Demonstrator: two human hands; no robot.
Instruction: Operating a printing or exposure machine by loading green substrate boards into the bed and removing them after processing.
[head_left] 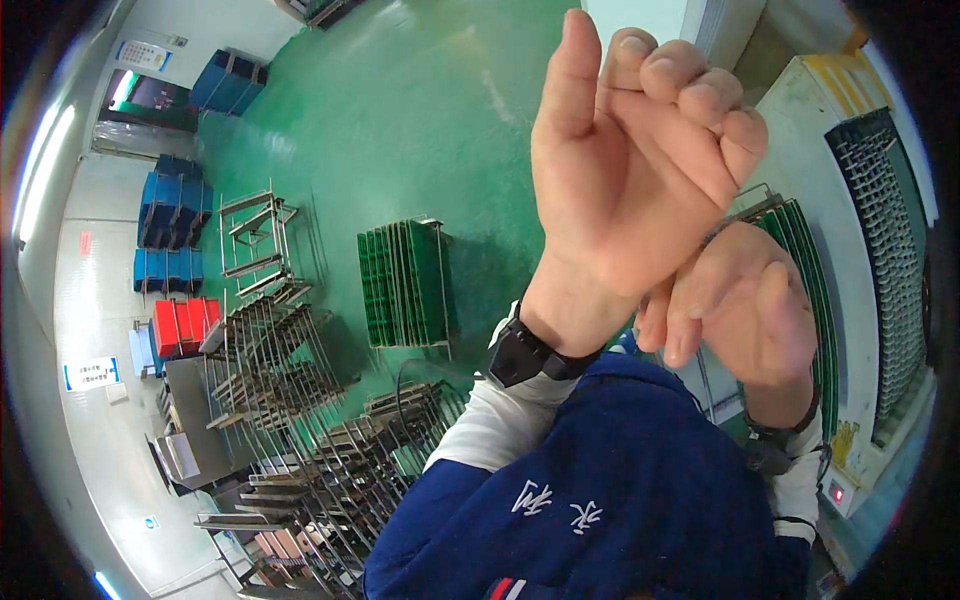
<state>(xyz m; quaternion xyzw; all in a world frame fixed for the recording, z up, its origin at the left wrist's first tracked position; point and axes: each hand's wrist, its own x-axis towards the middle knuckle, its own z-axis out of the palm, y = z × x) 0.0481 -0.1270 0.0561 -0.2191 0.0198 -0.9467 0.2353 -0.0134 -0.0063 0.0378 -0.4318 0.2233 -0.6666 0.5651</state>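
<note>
1. Far to the left of the hands, blue crates [172, 210] stand stacked along the wall's edge, with red crates [185, 325] just below them; a strip of green floor [400, 110] lies open between these and the hands.
2. Down and to the left of the hands, a heap of bare metal racks [290, 400] crowds the floor, their wire edges overlapping, leaving little open room on that side.
3. Between the heap and the hands stands a rack of green boards [403, 283], upright and packed side by side in its metal frame; it is near the left wrist but apart from it, with green floor open above it.
4. The left hand [625, 150] is raised close to the camera, fingers curled inward and thumb up, holding nothing that can be seen. A black watch [525, 355] sits at its wrist, above a white cuff and a blue sleeve [600, 500].
5. The right hand [740, 305] lies just below and right of the left, its fingers touching the left wrist's underside; it is loosely curled, and whether it holds anything cannot be told. A dark band circles its wrist.
6. Behind the right hand, a second rack of green boards [800, 250] shows partly, its edge hidden by both hands.
7. Right of the hands, a cream-coloured machine [810, 130] with a dark slotted tray [885, 230] fills that side, closing the room there.
</note>
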